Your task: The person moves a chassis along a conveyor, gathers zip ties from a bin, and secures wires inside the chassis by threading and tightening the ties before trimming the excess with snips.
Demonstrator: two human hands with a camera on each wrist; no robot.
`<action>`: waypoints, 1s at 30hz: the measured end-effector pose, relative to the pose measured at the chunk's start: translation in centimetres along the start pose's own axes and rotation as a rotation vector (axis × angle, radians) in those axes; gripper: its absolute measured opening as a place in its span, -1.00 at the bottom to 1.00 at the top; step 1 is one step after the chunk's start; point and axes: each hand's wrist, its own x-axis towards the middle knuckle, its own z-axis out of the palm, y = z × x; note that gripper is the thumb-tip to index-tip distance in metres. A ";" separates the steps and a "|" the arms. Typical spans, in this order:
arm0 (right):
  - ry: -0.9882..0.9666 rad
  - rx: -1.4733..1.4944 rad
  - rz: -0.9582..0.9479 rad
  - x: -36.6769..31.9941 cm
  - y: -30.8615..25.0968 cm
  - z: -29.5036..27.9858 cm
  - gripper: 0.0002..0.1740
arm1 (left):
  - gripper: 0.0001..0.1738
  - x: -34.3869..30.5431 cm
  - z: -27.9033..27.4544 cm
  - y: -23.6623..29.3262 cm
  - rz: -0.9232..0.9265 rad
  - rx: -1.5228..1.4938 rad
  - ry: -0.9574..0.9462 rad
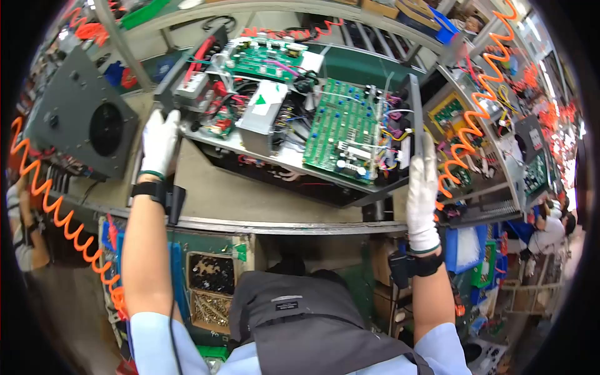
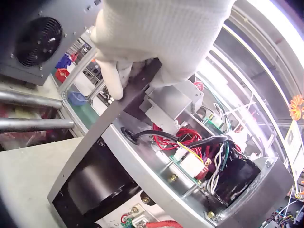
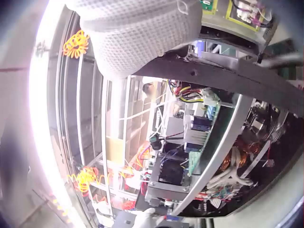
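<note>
The left hand [image 1: 159, 140] pinches one end panel [image 2: 107, 118] between thumb and fingers while the right hand [image 1: 423, 203], fingers straight and together, rests against the opposite panel [image 3: 228, 77], apparently to steady the open machine [image 1: 281, 162] between them from both ends, clear of its exposed green boards [image 1: 337, 128].

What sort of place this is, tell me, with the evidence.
Probably an electronics assembly or repair workshop: an open metal chassis holds a green circuit board, a coiled orange line hangs nearby, and a box of small parts sits lower down.
</note>
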 end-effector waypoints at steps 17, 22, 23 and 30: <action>-0.585 -0.150 0.550 -36.6 16.9 -6.9 -0.55 | -0.31 -37.0 2.1 -0.7 -0.173 -0.139 -0.620; -0.428 -0.035 0.387 -35.5 12.7 -11.8 -0.57 | -0.29 -34.6 -1.3 4.8 -0.185 -0.092 -0.635; -0.386 0.016 0.446 -35.1 13.4 -11.6 -0.59 | -0.30 -34.3 -2.3 6.1 -0.259 -0.039 -0.658; -0.351 0.180 0.432 -31.4 7.6 -8.6 -0.57 | -0.38 -35.3 -3.3 4.9 -0.057 0.191 -0.713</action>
